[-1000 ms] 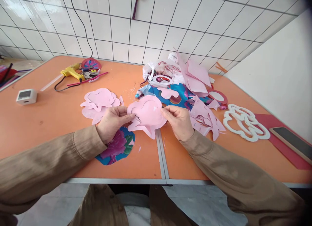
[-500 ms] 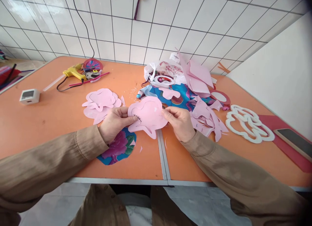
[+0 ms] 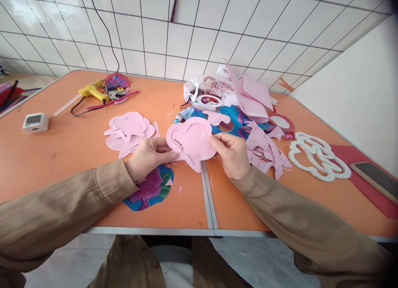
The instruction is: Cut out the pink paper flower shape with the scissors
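Note:
Between my two hands, above the table, is a pink paper cutout (image 3: 194,143) with a wavy outline, a raised-looking border line and a small dark leafy mark near its left side. My left hand (image 3: 149,157) pinches its lower left edge between thumb and fingers. At the right edge, my right hand (image 3: 230,153) pinches it the same way. Below my left hand lies a blue fabric piece (image 3: 152,188) with a purple flower and green leaves, partly hidden by the hand and sleeve. Left of the held cutout rests a stack of similar pink cutouts (image 3: 129,128).
Pink paper scraps (image 3: 264,147) and larger pink sheets (image 3: 251,93) lie right of centre, beside a white plastic bag (image 3: 217,87) and blue flowered fabric (image 3: 199,120). White cloud-shaped frames (image 3: 317,157) and a phone (image 3: 376,178) are farther right. A yellow glue gun (image 3: 93,91) and white box (image 3: 35,122) sit left.
The held cutout has shifted slightly up and to the right. My left thumb has slid down to its lower left edge, so the leafy mark shows more fully.

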Motion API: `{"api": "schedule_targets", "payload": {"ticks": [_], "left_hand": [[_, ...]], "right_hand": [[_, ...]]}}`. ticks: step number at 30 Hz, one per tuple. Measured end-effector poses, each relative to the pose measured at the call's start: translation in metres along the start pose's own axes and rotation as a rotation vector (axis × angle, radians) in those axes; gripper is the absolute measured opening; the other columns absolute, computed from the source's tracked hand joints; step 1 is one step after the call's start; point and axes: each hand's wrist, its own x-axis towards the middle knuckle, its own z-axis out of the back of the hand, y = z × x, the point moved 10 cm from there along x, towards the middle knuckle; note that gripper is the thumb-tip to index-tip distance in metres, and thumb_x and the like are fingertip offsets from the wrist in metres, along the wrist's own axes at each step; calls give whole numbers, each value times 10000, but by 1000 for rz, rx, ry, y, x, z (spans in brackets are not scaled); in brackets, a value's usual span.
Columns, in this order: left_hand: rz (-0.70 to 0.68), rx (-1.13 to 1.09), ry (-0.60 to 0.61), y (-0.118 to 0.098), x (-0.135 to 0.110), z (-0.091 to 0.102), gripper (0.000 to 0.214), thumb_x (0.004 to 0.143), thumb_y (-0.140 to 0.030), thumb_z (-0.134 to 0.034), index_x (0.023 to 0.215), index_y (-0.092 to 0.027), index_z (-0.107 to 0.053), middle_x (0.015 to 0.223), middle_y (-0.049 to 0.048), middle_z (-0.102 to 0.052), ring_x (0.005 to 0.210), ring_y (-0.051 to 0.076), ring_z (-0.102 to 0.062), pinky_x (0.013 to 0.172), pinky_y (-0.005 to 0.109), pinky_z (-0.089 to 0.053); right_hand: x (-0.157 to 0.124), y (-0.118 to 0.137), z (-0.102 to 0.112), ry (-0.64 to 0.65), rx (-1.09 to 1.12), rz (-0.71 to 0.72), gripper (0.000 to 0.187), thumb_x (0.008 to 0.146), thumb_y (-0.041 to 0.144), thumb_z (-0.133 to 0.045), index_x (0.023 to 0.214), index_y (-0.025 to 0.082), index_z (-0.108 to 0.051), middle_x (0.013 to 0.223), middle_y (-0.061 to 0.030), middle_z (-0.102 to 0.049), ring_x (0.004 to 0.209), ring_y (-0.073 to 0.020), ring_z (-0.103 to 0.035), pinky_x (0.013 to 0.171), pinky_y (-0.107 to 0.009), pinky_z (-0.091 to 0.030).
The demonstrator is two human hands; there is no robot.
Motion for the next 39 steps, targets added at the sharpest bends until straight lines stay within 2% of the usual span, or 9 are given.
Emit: {"api": "schedule_targets", "payload": {"ticks": [4, 9, 13, 16, 18, 23, 29, 35, 39], "left_hand": [[-22, 42, -38, -4, 0, 2, 261, 624, -211, -860, 830, -120, -729, 668, 4, -715, 543, 91, -612, 542, 215, -505], [-42, 89, -53, -9, -1, 3, 242, 656, -218, -835, 840, -112, -719, 641, -3, -694, 498, 72, -573, 518, 202, -487], [-64, 107, -38, -9, 0, 3, 303, 693, -363, -826, 814, -112, -705, 580, 12, -678, 474, 90, -585, 478, 196, -476], [-19, 81, -24, -3, -1, 4, 418, 712, -520, -788, 722, -124, -655, 539, 36, -663, 450, 118, -604, 421, 196, -451], [6, 58, -9, 0, -2, 2, 453, 705, -553, -786, 683, -125, -639, 574, 52, -684, 441, 120, -609, 397, 195, -443], [4, 22, 9, -2, -3, -1, 397, 663, -469, -847, 670, -115, -668, 616, 39, -703, 425, 85, -586, 388, 176, -437], [-16, 23, 0, -4, -3, -2, 299, 685, -375, -852, 691, -126, -686, 622, 22, -699, 439, 74, -577, 417, 179, -459], [-37, 55, -6, -6, -3, -1, 261, 735, -351, -813, 682, -136, -675, 615, 23, -690, 453, 80, -571, 441, 195, -471], [-44, 38, -8, -7, -3, -1, 255, 728, -345, -817, 689, -137, -675, 608, 18, -689, 454, 80, -572, 446, 194, -472]], "right_hand": [[0, 3, 0, -8, -1, 22, 283, 766, 409, -711, 599, 196, -626, 540, 31, -517, 500, -105, -444, 460, -265, -365], [-1, 2, 0, 7, 8, 18, 294, 778, 415, -706, 593, 203, -619, 526, 31, -513, 475, -108, -435, 438, -272, -353], [0, 1, 2, -6, 18, 16, 306, 780, 439, -723, 589, 220, -626, 521, 27, -518, 462, -115, -439, 425, -281, -355], [1, 1, 4, -31, 32, 29, 318, 778, 457, -739, 580, 236, -628, 514, 26, -510, 460, -122, -444, 417, -284, -359], [1, 1, 7, -54, 47, 37, 323, 780, 461, -745, 576, 241, -626, 505, 30, -491, 450, -118, -425, 407, -282, -342], [1, -1, 10, -79, 58, 27, 318, 789, 451, -735, 583, 233, -628, 521, 38, -475, 457, -103, -387, 417, -282, -307], [1, 1, 11, -80, 54, 24, 313, 780, 451, -743, 573, 245, -631, 497, 39, -454, 445, -105, -373, 432, -304, -319], [0, -3, 6, -30, 107, -27, 412, 724, 596, -767, 560, 264, -588, 520, 11, -509, 460, -136, -472, 414, -318, -367], [0, -7, -1, 22, 113, -68, 369, 690, 567, -801, 592, 260, -621, 535, 10, -579, 446, -140, -528, 418, -321, -424]]}}
